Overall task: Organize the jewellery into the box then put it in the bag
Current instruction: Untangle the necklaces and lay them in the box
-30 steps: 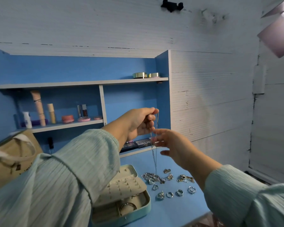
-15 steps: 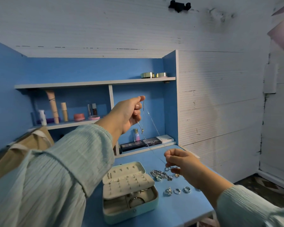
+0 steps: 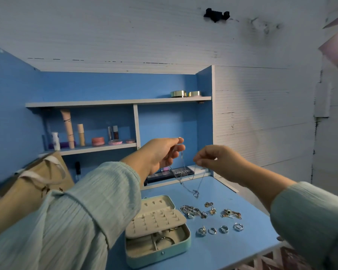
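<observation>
A thin silver necklace [image 3: 195, 193] hangs in a loop above the blue table, its pendant at the bottom. My left hand [image 3: 162, 152] pinches one end of the chain and my right hand [image 3: 217, 160] pinches the other, both raised at the same height. Below them the mint jewellery box [image 3: 158, 254] lies open, with a cream earring panel and a ring in its lower tray. To the box's right lie a heap of chains [image 3: 193, 211], small ornate pieces [image 3: 230, 213] and a row of several rings [image 3: 220, 229]. A tan bag [image 3: 41, 178] with white handles stands at the left.
The blue table [image 3: 232, 248] ends at a front edge near the lower right. Behind it, shelves [image 3: 98, 148] hold cosmetic tubes and jars, and dark palettes [image 3: 172, 172] lie on the lowest ledge. A white wall closes the right side.
My right hand rose from just above the table up to the level of my left hand, lifting the chain's lower end. The necklace now hangs as a loop between both hands.
</observation>
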